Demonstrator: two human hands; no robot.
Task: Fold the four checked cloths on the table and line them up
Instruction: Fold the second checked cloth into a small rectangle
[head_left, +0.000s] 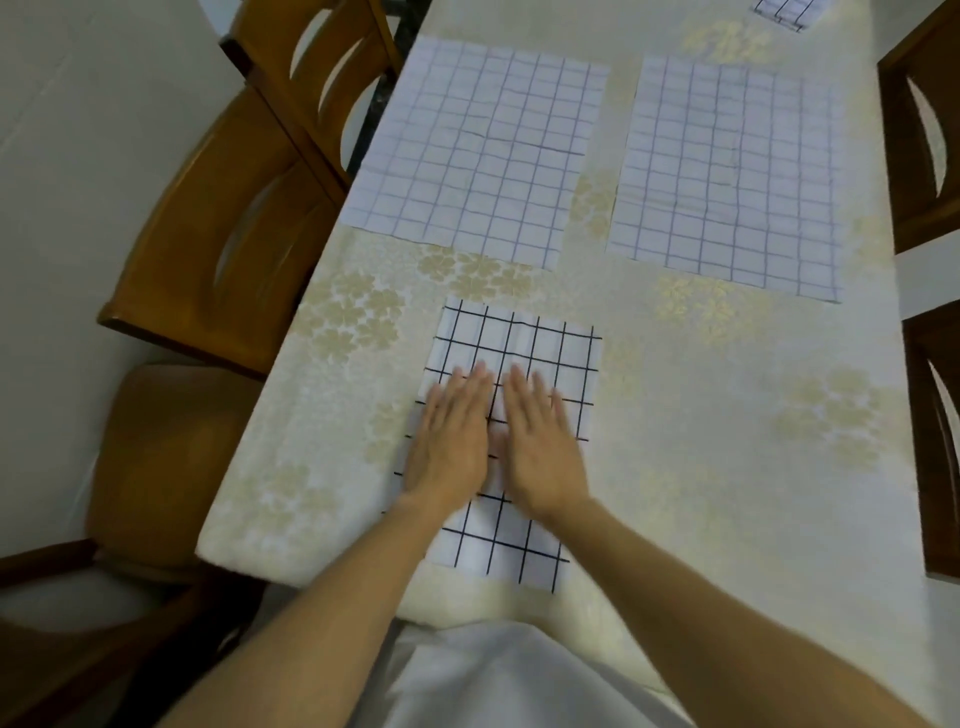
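Observation:
A white cloth with a bold black check (524, 343) lies folded on the table right in front of me. My left hand (453, 436) and my right hand (540, 444) rest flat on it side by side, palms down, fingers together and pointing away. Farther back, two larger cloths with a faint purple check lie spread flat: one at the left (483, 150) by the table's left edge, one at the right (727, 176). A corner of a black-checked cloth (784, 11) shows at the top edge of the view.
The table wears a cream cover with gold flowers (727, 441). Wooden chairs stand along the left side (218, 218) and the right side (930, 156). A round brown seat (166, 457) sits at the near left corner.

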